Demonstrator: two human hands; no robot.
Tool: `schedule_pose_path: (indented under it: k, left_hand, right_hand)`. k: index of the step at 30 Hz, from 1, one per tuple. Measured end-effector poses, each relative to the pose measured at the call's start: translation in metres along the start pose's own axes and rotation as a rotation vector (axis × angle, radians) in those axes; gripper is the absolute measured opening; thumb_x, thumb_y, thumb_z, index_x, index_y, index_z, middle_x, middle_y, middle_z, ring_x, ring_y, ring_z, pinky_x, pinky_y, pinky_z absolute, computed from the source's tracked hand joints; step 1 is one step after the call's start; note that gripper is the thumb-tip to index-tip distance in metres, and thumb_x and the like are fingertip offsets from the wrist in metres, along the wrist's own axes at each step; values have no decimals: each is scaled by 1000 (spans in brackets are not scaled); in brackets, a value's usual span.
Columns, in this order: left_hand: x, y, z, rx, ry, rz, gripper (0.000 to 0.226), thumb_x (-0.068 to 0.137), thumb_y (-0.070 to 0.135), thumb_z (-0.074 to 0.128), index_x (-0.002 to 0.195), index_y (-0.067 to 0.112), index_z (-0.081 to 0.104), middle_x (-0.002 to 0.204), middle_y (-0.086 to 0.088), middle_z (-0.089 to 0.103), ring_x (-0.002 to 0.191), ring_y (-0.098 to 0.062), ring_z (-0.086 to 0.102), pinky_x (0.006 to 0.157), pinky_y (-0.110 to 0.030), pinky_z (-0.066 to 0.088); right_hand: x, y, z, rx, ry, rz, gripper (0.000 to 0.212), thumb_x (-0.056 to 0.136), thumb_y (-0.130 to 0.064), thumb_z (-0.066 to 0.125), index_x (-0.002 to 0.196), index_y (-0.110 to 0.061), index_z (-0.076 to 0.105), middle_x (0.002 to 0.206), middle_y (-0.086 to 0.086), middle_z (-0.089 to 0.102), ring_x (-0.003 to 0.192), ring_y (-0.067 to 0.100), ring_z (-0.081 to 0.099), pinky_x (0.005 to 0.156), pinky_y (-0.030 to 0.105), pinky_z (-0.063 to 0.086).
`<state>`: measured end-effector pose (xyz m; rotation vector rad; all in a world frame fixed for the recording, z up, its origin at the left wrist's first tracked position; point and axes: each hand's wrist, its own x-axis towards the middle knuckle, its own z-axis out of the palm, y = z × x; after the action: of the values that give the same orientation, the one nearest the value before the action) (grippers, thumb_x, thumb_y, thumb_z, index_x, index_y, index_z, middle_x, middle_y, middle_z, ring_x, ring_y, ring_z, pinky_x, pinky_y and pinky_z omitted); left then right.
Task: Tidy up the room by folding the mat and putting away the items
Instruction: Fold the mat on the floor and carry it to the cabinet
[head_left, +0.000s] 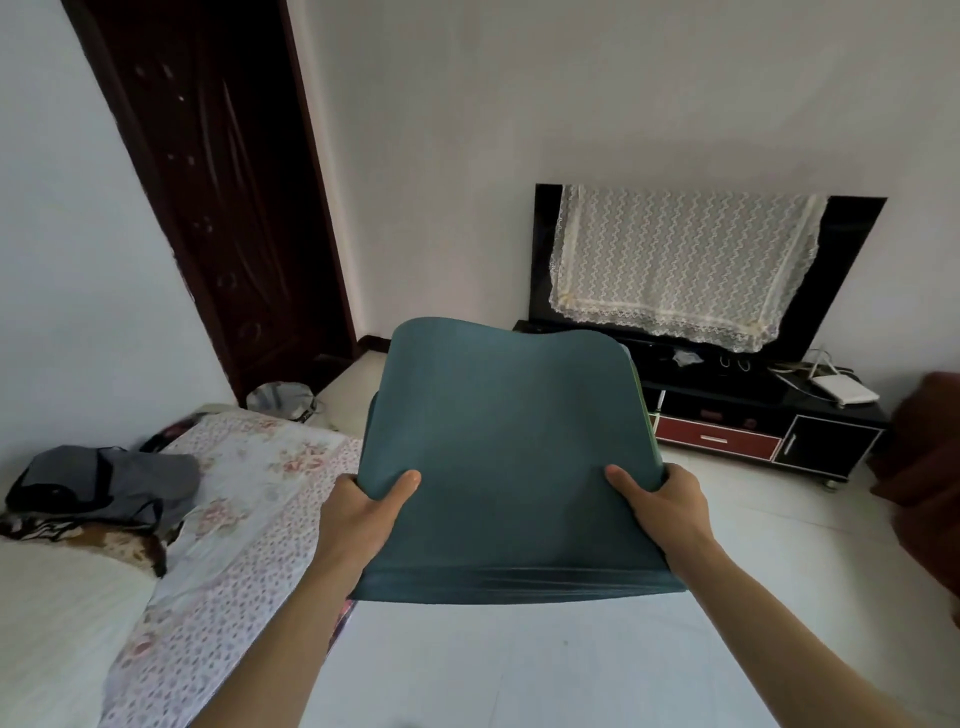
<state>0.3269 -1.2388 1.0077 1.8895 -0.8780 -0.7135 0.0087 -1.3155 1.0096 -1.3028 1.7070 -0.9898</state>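
Note:
A teal mat (506, 457), folded into a thick stack of layers, is held up in the air in front of me above the white floor. My left hand (361, 512) grips its left edge, thumb on top and fingers hidden underneath. My right hand (662, 506) grips its right edge the same way. The stack's far end bows slightly, and a green inner layer shows along its right side.
A bed with a floral sheet (244, 519) lies at the left, with grey clothing (109, 483) piled on it. A dark door (223, 182) stands behind. A TV under a lace cloth (685, 260) sits on a black stand (753, 415). Something brown (924, 467) is at the right edge.

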Motion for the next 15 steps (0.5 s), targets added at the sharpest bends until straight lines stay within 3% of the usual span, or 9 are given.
schedule_pose_path:
  k: [2, 5, 9, 15]
  left_hand:
    - [72, 3, 19, -35, -5, -11, 53, 78, 57, 77, 102, 15, 57, 96, -2, 66, 85, -20, 65, 69, -37, 54]
    - [107, 10, 27, -55, -9, -2, 54, 78, 58, 77, 102, 13, 59, 96, -3, 68, 86, -22, 66, 73, -42, 56]
    - [206, 32, 42, -85, -29, -17, 60, 77, 60, 75, 107, 11, 59, 99, -5, 68, 89, -25, 66, 75, -42, 56]
    - [308, 59, 55, -93, 7, -47, 53, 80, 55, 74, 108, 12, 58, 99, -4, 67, 88, -23, 65, 71, -38, 52]
  right_hand:
    - [64, -15, 35, -1, 21, -15, 52, 79, -49, 78, 113, -12, 61, 102, 3, 69, 91, 25, 65, 76, 37, 54]
    - [93, -35, 49, 4, 5, -17, 48, 80, -46, 78, 112, -13, 63, 102, 2, 70, 91, 24, 65, 77, 36, 54]
    - [177, -75, 91, 29, 11, -20, 43, 78, -42, 80, 108, -16, 66, 97, -1, 73, 90, 23, 70, 85, 45, 59]
    - [269, -106, 143, 73, 4, 5, 35, 76, -41, 78, 100, -18, 67, 94, 1, 74, 86, 25, 72, 80, 46, 61]
